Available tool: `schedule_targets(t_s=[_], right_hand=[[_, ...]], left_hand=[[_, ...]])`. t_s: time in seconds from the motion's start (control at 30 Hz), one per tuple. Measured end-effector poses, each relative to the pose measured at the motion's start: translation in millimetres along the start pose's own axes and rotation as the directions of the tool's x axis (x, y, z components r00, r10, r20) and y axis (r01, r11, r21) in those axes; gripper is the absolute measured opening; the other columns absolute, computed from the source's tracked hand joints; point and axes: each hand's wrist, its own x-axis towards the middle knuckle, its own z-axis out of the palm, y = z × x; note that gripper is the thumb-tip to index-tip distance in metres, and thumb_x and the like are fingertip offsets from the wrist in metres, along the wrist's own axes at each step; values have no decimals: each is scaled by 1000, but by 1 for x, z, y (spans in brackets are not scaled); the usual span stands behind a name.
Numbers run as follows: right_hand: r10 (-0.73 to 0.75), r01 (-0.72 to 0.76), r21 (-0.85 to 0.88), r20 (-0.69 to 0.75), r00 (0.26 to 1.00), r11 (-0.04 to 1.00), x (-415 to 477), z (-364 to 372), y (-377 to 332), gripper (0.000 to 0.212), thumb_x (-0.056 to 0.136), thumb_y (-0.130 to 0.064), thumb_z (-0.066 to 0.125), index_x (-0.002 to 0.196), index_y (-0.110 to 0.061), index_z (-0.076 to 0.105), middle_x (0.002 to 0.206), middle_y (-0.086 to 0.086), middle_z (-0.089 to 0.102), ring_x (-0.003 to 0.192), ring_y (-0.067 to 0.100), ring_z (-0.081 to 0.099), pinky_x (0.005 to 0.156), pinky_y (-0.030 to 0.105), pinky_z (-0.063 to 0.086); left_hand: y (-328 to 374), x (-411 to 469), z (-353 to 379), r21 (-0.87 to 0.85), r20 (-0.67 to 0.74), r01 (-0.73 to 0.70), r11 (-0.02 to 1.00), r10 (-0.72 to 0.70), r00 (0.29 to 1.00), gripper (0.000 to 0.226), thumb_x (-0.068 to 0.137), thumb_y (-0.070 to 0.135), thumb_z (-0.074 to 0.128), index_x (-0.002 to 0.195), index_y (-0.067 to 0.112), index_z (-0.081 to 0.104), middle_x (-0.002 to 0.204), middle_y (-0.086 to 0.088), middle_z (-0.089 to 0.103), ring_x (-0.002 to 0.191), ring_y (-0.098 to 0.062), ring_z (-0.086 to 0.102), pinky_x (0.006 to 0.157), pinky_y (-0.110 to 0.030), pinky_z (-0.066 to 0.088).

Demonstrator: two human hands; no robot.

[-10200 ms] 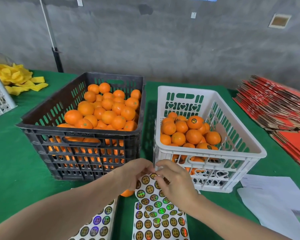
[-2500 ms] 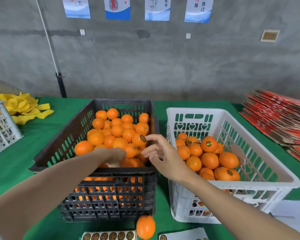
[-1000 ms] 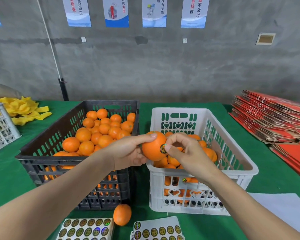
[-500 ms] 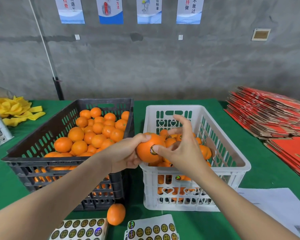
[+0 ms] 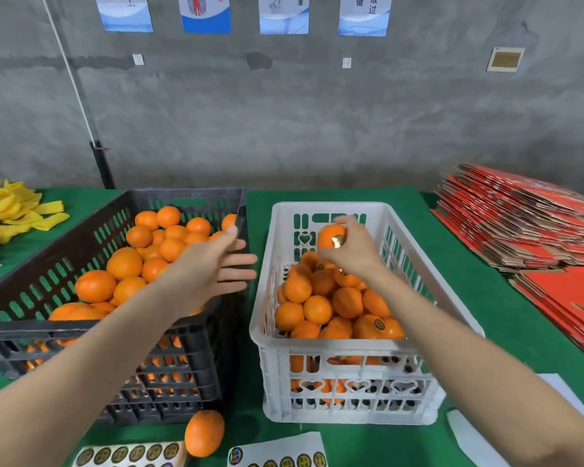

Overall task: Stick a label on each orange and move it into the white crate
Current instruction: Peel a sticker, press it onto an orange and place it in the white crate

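One green-covered table (image 5: 506,315) carries everything. On it a black slotted plastic crate (image 5: 91,335), filled with unlabelled oranges (image 5: 125,264), stands at the left. Just beside it is a white slotted plastic crate (image 5: 348,347) holding a heap of labelled oranges (image 5: 317,308). A stack of flat red cardboard sheets (image 5: 520,224) lies at the right edge and a pile of yellow foam sleeves (image 5: 11,210) at the far left.

Half a second ago both hands held one orange over the near left rim of the white crate, and the right thumb pressed the sticker onto it. Now the left hand (image 5: 209,269) has let go. It hangs free above the right wall of the black crate, holding nothing, fingers straight and spread toward the white crate. The right hand (image 5: 358,252) alone grasps the round orange fruit (image 5: 326,235). It has carried the fruit deeper, above the heap and near the far wall of the white crate. The fruit sits in the curled fingertips, well apart from the left hand, and its shiny round label (image 5: 338,241) faces the camera.

A loose orange (image 5: 204,433) rests on the cloth in front of the black crate. It lies between two sheets of round stickers (image 5: 129,455) at the near edge, the other sheet (image 5: 277,455) to its right.
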Motion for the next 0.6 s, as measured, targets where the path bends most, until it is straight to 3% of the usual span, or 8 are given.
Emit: schedule_targets(t_s=[0.1, 0.17, 0.33, 0.43, 0.5, 0.6], right_hand=[[202, -221, -215, -105, 974, 951, 48, -5, 56, 51, 79, -9, 64, 125, -6, 43, 121, 20, 53, 112, 38, 53, 86, 40, 47], [268, -287, -374, -103, 958, 882, 64, 0, 89, 47, 83, -7, 61, 126, -4, 41, 126, 24, 50, 119, 42, 47, 93, 45, 45], [359, -208, -615, 131, 924, 761, 75, 15, 124, 43, 92, -10, 44, 134, 0, 38, 146, 22, 32, 134, 38, 32, 109, 47, 32], [407, -254, -582, 148, 901, 773, 64, 14, 106, 57, 93, -14, 50, 143, -4, 26, 152, 23, 21, 140, 40, 21, 113, 49, 25], [317, -187, -532, 164, 934, 826, 49, 12, 75, 58, 92, -19, 56, 142, -4, 29, 149, 22, 27, 135, 39, 30, 110, 48, 30], [-107, 108, -240, 15, 994, 965, 5, 8, 16, 41, 91, -14, 59, 130, -4, 49, 134, 15, 50, 122, 27, 48, 103, 40, 40]], left_hand=[[-2, -4, -23, -51, -54, 1, 999, -4, 999, 40, 97, 46, 44, 112, 13, 61, 96, -5, 75, 80, -19, 73, 69, -33, 50], [-5, -5, -33, -47, -71, -15, 999, 11, 997, 33, 97, 42, 47, 106, 14, 63, 94, -6, 76, 73, -17, 73, 68, -32, 50], [-9, -2, -47, -48, -92, -5, 999, 1, 996, 29, 97, 36, 50, 104, 13, 66, 94, -6, 76, 76, -18, 74, 70, -33, 51], [-11, 0, -48, -36, -84, 5, 999, -8, 996, 27, 98, 34, 49, 104, 14, 65, 93, -5, 76, 77, -18, 74, 69, -31, 51], [-13, 0, -43, -23, -72, 4, 1000, -6, 997, 25, 98, 33, 49, 103, 13, 64, 92, -5, 76, 75, -17, 73, 68, -30, 51], [-14, -4, -32, 10, -55, -32, 999, 33, 998, 22, 99, 30, 48, 97, 15, 65, 89, -4, 75, 72, -16, 72, 69, -29, 49]])
